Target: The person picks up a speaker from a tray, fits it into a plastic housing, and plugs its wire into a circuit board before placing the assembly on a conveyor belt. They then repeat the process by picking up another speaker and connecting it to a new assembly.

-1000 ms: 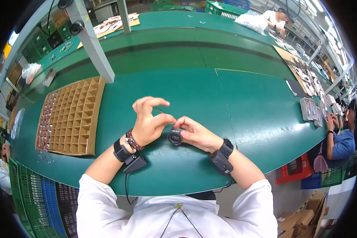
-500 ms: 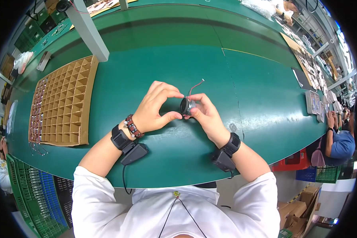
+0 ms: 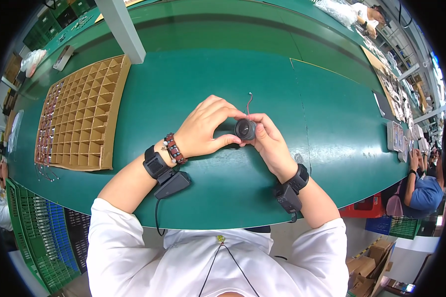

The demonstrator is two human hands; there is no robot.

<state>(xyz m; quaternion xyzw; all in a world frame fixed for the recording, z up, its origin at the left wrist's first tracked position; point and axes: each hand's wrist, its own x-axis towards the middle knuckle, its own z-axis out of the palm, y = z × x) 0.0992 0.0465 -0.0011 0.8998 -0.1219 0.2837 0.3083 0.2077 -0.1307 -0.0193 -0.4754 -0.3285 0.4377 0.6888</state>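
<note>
Between both hands, above the green table, is a small round speaker, black, its dark round face turned up toward me. A thin red wire lead runs from it to the far side, ending in a small light connector. My right hand grips the speaker's right side with thumb and fingers. My left hand curves round its left side, thumb and fingertips against the rim. The speaker's underside is hidden by the fingers.
At the left lies a cardboard divider box, its left columns holding parts with red wires. A grey post rises behind it. Clear plastic boxes stand at the right edge. Green crates are lower left; a co-worker is far right.
The speaker has turned so its face points more toward me. My left thumb and fingers have come onto its rim. The whole view has shifted slightly.
</note>
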